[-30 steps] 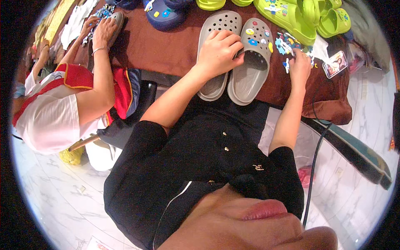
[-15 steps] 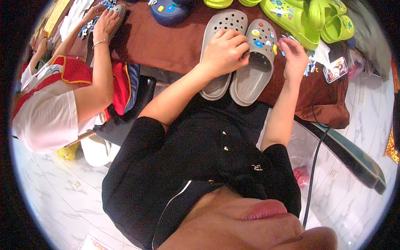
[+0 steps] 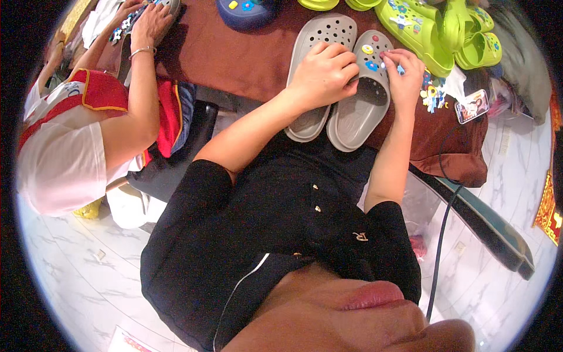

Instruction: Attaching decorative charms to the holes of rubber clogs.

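Two grey clogs with round holes lie side by side before me. The left clog shows no charms; the right clog carries several small charms, among them a blue flower charm and a yellow ring charm. My left hand lies across the left clog, its curled fingers at the inner edge of the right clog's opening; the fingertips are partly hidden. At that clog's outer edge my right hand is closed in a pinch. A light blue charm shows among its fingers.
A heap of loose charms and a phone lie to the right. Lime green clogs and a navy clog stand farther back on the brown cloth. At left, a co-worker's hand handles another shoe.
My right hand has moved left onto the right clog's upper, covering its outer charms. The loose charms beside it show more. My left hand has kept its place on the clogs.
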### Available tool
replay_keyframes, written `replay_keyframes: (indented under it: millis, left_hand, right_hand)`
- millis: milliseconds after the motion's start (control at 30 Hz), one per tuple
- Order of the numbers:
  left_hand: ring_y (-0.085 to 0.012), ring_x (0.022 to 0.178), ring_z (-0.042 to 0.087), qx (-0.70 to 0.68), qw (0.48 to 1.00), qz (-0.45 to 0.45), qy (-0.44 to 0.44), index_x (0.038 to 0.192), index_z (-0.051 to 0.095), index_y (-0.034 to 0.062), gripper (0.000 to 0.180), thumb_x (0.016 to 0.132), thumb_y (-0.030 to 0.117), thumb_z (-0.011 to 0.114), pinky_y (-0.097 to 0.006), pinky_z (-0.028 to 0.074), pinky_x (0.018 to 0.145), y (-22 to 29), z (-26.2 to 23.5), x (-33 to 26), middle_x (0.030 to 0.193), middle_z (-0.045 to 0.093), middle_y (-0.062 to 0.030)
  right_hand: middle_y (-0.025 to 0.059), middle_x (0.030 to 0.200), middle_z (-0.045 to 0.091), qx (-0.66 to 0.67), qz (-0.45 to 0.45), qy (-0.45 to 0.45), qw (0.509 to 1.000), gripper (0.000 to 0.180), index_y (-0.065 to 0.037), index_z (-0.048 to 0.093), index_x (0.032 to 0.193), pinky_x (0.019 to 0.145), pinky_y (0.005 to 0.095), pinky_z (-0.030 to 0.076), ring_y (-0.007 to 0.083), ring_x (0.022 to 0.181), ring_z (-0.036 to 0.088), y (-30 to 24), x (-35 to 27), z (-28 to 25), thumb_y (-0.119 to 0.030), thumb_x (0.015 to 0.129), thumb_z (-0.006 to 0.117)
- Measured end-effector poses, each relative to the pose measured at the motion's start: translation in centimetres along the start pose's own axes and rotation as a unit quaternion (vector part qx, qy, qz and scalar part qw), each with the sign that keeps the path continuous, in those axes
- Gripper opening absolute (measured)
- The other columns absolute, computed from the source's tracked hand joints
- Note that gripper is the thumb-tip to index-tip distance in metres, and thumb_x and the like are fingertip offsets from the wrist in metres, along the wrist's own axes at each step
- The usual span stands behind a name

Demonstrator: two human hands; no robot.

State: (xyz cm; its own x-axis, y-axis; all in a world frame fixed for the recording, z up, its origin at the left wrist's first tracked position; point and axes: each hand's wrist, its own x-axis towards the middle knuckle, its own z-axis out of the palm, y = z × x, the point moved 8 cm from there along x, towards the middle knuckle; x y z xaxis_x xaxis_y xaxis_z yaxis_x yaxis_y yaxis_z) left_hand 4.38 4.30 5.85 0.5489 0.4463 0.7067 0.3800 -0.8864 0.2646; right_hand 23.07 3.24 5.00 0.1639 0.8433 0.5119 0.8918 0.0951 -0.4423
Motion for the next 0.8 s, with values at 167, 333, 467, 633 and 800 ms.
replay_keyframes:
  millis: [167, 333, 467, 633, 800]
  left_hand:
    - [-0.0174, 0.096, 0.062, 0.007, 1.0, -0.004, -0.007, 0.081, 0.067, 0.0132, 0.02, 0.066, 0.023, 0.076, -0.034, 0.048, 0.082, -0.1, 0.1, -0.3, 0.096, 0.066, 0.0014]
    - [-0.0175, 0.097, 0.062, 0.007, 1.0, -0.001, -0.011, 0.083, 0.067, 0.0133, 0.021, 0.066, 0.023, 0.076, -0.034, 0.048, 0.082, 0.0, 0.1, -0.1, 0.097, 0.066, 0.001]
    - [-0.0178, 0.097, 0.062, 0.006, 1.0, -0.001, -0.013, 0.083, 0.067, 0.0134, 0.021, 0.066, 0.023, 0.076, -0.034, 0.048, 0.082, -0.1, 0.3, -0.1, 0.097, 0.066, 0.001]
    - [-0.0189, 0.096, 0.062, 0.003, 1.0, 0.001, 0.003, 0.077, 0.066, 0.0122, 0.017, 0.066, 0.022, 0.074, -0.036, 0.047, 0.084, 0.1, 0.1, 0.0, 0.091, 0.065, 0.0002]
    - [-0.0179, 0.095, 0.063, 0.003, 1.0, 0.006, -0.008, 0.083, 0.067, 0.0131, 0.021, 0.066, 0.022, 0.076, -0.035, 0.049, 0.082, 0.1, 0.1, -0.1, 0.096, 0.066, 0.0011]
  right_hand:
    - [0.0069, 0.11, 0.064, -0.082, -0.065, -0.046, 0.993, 0.027, -0.015, 0.076, 0.098, 0.097, 0.0404, 0.041, 0.0295, 0.106, 0.051, -1.6, -0.3, -0.3, -0.002, 0.076, 0.067]
    - [0.0074, 0.112, 0.063, -0.11, -0.081, -0.074, 0.988, 0.038, -0.018, 0.075, 0.103, 0.097, 0.0411, 0.042, 0.0307, 0.106, 0.051, -1.9, -0.5, -0.3, 0.004, 0.075, 0.062]
    - [0.0081, 0.111, 0.063, -0.103, -0.09, -0.08, 0.987, 0.04, -0.019, 0.075, 0.103, 0.097, 0.0405, 0.043, 0.0308, 0.107, 0.051, -1.8, -0.5, -0.1, 0.005, 0.076, 0.06]
    - [0.0087, 0.109, 0.063, -0.1, -0.082, -0.076, 0.989, 0.039, -0.018, 0.075, 0.104, 0.097, 0.0408, 0.043, 0.0309, 0.106, 0.052, -1.5, -0.7, 0.1, 0.004, 0.076, 0.059]
    - [0.0098, 0.107, 0.064, -0.085, -0.076, -0.057, 0.992, 0.034, -0.016, 0.075, 0.101, 0.096, 0.0412, 0.043, 0.0318, 0.106, 0.053, -1.9, -0.9, -0.1, 0.003, 0.076, 0.061]
